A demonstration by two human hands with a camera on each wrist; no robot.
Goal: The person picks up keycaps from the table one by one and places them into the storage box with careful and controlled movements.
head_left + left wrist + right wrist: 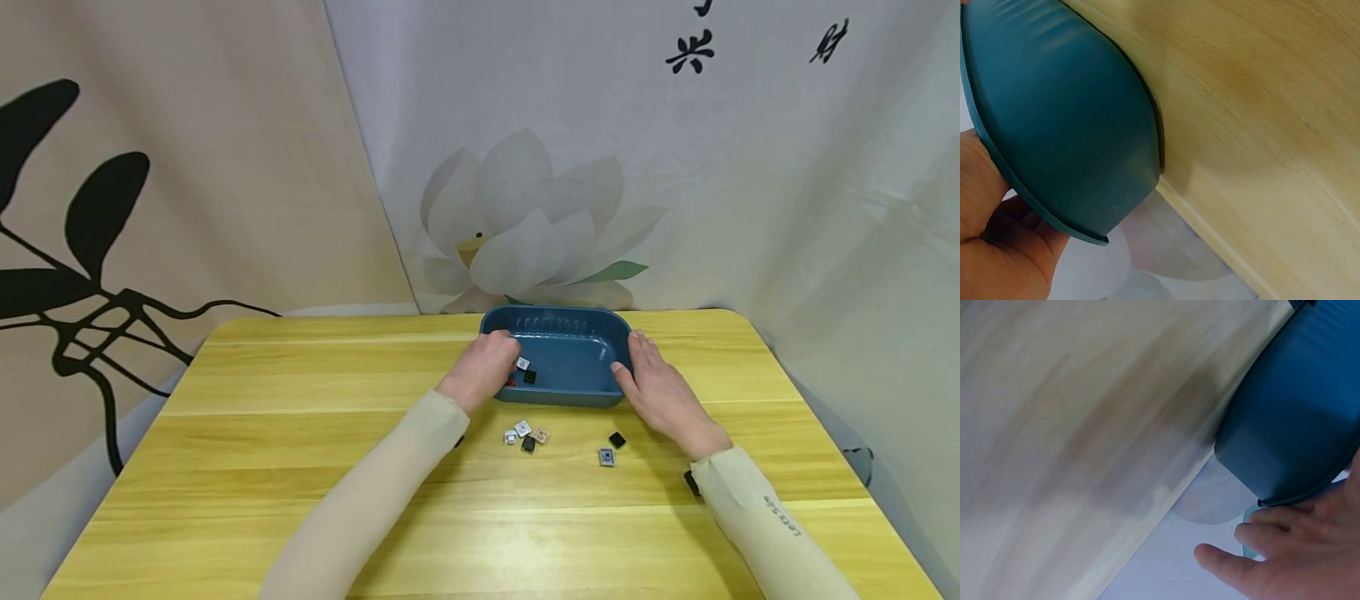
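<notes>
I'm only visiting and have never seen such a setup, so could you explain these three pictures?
No machine is at work here, just a person. The wide picture comes from a camera worn on the head, looking forward and down; the other two come from one camera on each wrist. On the wooden table is a blue basin. The bare left hand grips its left rim, and the right hand rests against its right side. Small square pieces in white, black, grey and beige lie in front of it; inside are a white piece, a black piece and something red.
</notes>
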